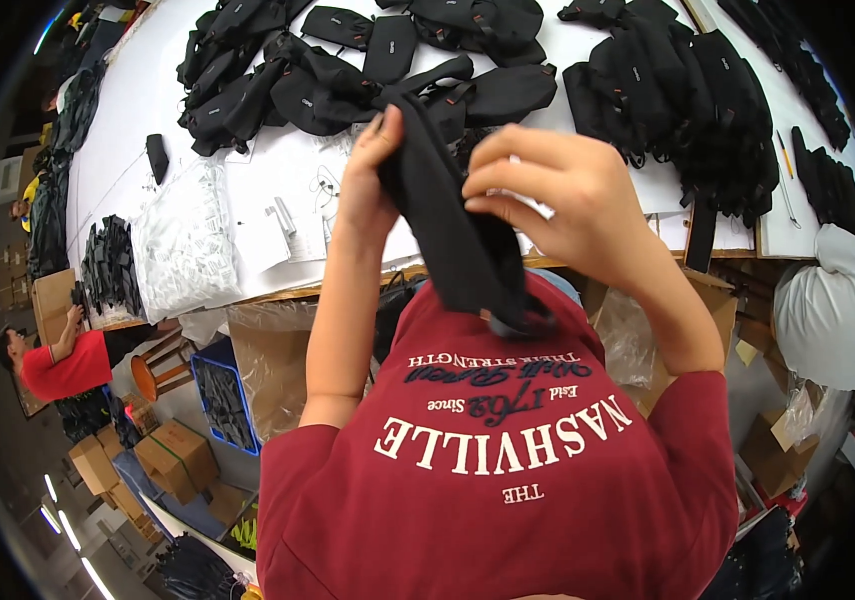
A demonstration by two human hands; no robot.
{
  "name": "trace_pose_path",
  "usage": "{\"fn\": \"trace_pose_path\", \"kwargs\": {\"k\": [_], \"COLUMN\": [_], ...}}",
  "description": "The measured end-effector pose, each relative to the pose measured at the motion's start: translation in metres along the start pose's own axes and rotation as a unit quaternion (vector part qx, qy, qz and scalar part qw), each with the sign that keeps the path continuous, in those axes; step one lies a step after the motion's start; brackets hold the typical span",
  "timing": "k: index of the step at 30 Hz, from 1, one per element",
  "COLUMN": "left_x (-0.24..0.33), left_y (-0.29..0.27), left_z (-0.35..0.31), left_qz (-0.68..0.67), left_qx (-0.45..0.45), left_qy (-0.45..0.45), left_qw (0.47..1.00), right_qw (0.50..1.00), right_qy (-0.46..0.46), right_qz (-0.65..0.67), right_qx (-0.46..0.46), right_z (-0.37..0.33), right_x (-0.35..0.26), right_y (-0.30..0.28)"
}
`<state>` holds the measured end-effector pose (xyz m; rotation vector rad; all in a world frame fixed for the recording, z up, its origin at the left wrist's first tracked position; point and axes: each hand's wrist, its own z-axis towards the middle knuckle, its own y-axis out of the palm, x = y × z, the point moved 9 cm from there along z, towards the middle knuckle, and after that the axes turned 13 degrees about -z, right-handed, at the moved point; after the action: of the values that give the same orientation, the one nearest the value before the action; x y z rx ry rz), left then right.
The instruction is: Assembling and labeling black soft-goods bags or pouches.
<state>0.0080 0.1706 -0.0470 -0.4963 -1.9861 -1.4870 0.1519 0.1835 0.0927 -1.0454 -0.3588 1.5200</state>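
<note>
Pouch (438,200) held near far end by left grip (368,180); right grip (573,195) beside, closure unclear.

head: left fisheye of a pair | on the person's head, facing down | close above dark-red cloth shirt (508,540), bare left hand (370,180), bare right hand (566,190) | white flat worktable (113,180) beyond

I see plain black on the bag (453,215). My dark red shirt (488,535) bears white and black lettering (508,452).
</note>
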Motion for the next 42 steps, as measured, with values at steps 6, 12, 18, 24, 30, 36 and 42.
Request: {"fn": "trace_pose_path", "kwargs": {"k": [6, 12, 18, 24, 30, 36, 42], "left_x": [0.026, 0.036, 0.018, 0.026, 0.013, 0.008, -0.021], "left_y": [-0.020, -0.049, -0.029, 0.008, -0.023, 0.001, -0.019], "left_z": [0.010, 0.007, -0.020, -0.057, -0.064, -0.068, -0.054], "left_qz": [-0.077, -0.072, -0.062, 0.333, 0.447, 0.270, 0.321], "left_qx": [0.073, 0.084, 0.098, -0.138, -0.011, -0.052, -0.153], "left_qy": [0.021, 0.039, -0.004, 0.124, 0.041, 0.120, 0.013], "left_qw": [0.994, 0.993, 0.993, 0.924, 0.894, 0.954, 0.935], "right_qw": [0.997, 0.991, 0.927, 0.695, 0.794, 0.864, 0.935], "right_qy": [0.006, 0.050, 0.310, 0.483, 0.420, 0.340, 0.297], "right_qz": [0.063, 0.090, 0.201, 0.514, 0.435, 0.371, 0.195], "right_qx": [-0.049, -0.089, -0.071, -0.138, -0.058, -0.007, 0.002], "right_z": [-0.021, -0.031, -0.072, -0.131, -0.114, -0.098, -0.115], "right_x": [-0.016, -0.005, 0.058, 0.087, 0.080, 0.071, 0.079], "right_y": [0.005, 0.015, 0.049, 0.103, 0.080, 0.054, 0.037]}}
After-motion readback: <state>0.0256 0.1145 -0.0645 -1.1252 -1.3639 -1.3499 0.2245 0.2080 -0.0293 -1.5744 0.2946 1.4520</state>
